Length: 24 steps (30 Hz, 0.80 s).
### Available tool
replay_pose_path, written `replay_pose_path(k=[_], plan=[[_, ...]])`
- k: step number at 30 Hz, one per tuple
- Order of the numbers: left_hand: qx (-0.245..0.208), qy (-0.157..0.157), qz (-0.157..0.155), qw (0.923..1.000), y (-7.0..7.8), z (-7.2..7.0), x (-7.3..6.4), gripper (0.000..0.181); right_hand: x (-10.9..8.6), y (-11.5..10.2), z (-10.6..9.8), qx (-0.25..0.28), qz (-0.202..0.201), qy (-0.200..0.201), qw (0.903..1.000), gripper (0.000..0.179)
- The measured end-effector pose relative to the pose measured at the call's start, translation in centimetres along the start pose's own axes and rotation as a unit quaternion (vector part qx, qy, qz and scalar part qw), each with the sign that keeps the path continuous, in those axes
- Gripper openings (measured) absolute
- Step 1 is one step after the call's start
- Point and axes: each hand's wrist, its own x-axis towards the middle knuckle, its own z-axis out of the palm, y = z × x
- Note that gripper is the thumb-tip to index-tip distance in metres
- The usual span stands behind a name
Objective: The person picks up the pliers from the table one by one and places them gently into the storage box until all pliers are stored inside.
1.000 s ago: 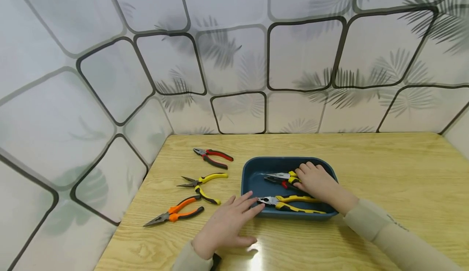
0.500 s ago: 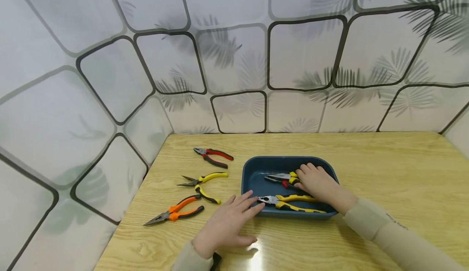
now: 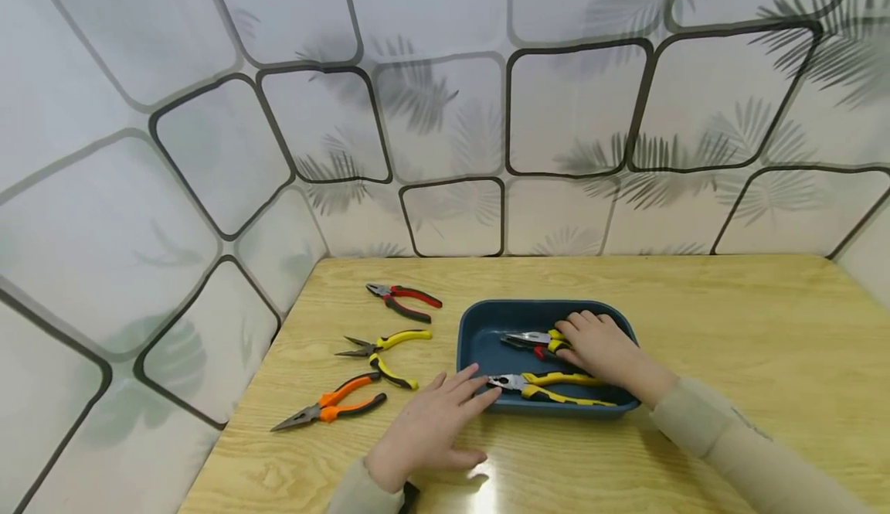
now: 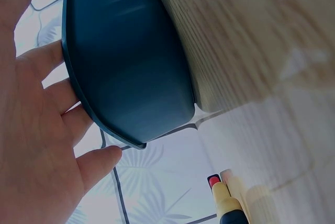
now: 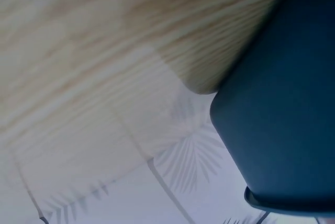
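A dark blue plastic tray [image 3: 480, 344] stands on the table. My right hand [image 3: 603, 350] reaches into it and grips the handles of yellow-and-black long-nose pliers [image 3: 534, 337], hiding most of them. Pliers with a red patch [image 3: 539, 352] lie partly under those. Larger yellow-handled combination pliers [image 3: 513, 382] lie along the tray's near side. With fingers spread and fairly straight, my left hand [image 3: 434, 425] touches the tray's near left corner; the left wrist view shows its fingertips behind the tray rim [image 4: 78, 90]. The right wrist view shows the tray's outer wall [image 5: 277, 114] but not the fingers.
Left of the tray, three pliers lie on the wooden table [image 3: 730, 321]: red-and-black combination pliers [image 3: 406, 301], spread yellow-and-black long-nose pliers [image 3: 382, 350] and orange-and-black long-nose pliers [image 3: 330, 402]. A patterned wall covering [image 3: 445, 212] rises behind the table and at its left.
The head view has shifted very slightly. Both hands, the tray and the pliers keep their places.
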Motion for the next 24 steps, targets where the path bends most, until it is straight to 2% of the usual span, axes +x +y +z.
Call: replay_pose_path(k=[6,15,24], plan=[[0.001,0.001,0.000,1.0000,0.0,0.2,0.0,0.073,-0.6,-0.2,-0.4,0.061,-0.003,0.023,0.9979,0.040],[0.008,0.005,-0.003,0.9999,0.0,0.3,0.0,0.074,-1.7,-0.5,-1.3,0.118,0.013,0.043,0.9920,0.045],[0.001,0.001,-0.002,1.0000,-0.1,0.3,0.0,0.073,-3.3,-1.7,-2.8,0.129,0.019,0.063,0.9895,0.043]])
